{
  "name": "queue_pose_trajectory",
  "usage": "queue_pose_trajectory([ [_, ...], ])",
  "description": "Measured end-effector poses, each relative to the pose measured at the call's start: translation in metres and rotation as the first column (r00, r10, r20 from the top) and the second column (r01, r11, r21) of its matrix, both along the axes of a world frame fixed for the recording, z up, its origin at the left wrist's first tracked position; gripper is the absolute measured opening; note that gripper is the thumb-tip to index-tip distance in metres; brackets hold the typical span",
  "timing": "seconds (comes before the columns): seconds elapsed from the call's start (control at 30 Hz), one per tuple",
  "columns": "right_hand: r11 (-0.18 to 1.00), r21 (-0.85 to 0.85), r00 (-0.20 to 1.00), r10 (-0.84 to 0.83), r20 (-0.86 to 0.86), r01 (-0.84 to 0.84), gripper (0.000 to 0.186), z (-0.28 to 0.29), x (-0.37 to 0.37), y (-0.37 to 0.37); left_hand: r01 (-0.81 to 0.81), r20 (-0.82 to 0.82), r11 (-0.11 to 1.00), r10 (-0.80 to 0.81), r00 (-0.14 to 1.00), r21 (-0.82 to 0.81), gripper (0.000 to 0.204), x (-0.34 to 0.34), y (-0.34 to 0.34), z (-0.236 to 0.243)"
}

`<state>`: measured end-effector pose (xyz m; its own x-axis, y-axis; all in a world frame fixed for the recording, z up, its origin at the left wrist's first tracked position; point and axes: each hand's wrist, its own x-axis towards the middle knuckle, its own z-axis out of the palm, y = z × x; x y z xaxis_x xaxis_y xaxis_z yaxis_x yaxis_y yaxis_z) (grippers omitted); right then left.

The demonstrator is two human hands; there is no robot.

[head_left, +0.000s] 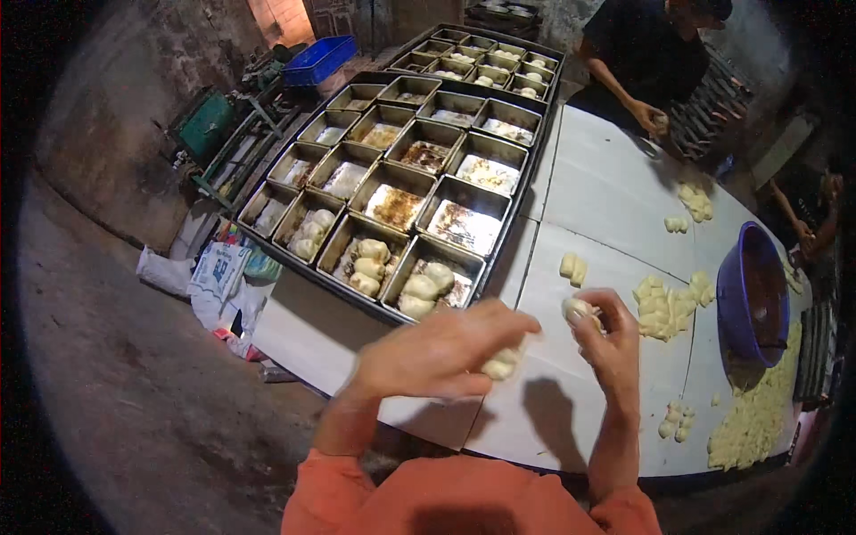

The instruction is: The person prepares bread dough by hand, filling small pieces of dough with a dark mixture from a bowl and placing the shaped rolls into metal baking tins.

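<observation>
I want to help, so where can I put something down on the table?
A wide bare patch of white table lies between the baking tins and the far dough pile. A smaller one's near the front edge, between left forearm and right forearm. It's crowded around the purple basin, with dough pieces beside it.

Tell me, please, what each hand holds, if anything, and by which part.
The right hand holds a dough piece by its right side, between thumb and fingers. The left hand partly hides other dough; any grip cannot be told.
</observation>
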<state>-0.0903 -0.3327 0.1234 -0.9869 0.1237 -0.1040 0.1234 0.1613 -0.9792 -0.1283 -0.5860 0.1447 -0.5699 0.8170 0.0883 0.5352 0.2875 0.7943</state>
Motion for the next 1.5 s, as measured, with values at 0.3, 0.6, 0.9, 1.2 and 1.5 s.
queue_pose_trajectory([
  [0.3, 0.678, 0.729, 0.928, 0.207, -0.311, 0.093, 0.033, -0.009, -0.150, -0.144, -0.459, -0.346, 0.834, 0.351, 0.870, -0.308, 0.073, -0.152, -0.114, 0.010],
  [0.6, 0.461, 0.875, 0.784, 0.594, -0.179, -0.149, 0.020, -0.020, -0.174, -0.132, -0.298, -0.452, 0.836, 0.069, 0.890, -0.461, 0.074, -0.190, -0.123, -0.033],
  [0.9, 0.376, 0.873, 0.609, 0.784, -0.122, -0.309, 0.027, -0.015, -0.171, -0.113, -0.169, -0.312, 0.877, 0.024, 0.950, -0.450, 0.074, -0.198, -0.129, -0.028],
  [1.2, 0.386, 0.882, 0.731, 0.678, -0.073, -0.270, 0.027, -0.014, -0.161, -0.102, -0.327, -0.372, 0.800, 0.141, 0.918, -0.504, 0.077, -0.175, -0.118, -0.001],
  [1.5, 0.823, 0.532, 0.824, 0.153, -0.546, 0.200, 0.018, -0.015, -0.067, 0.013, -0.403, -0.523, 0.836, 0.170, 0.835, -0.373, 0.043, -0.144, -0.096, -0.005],
])
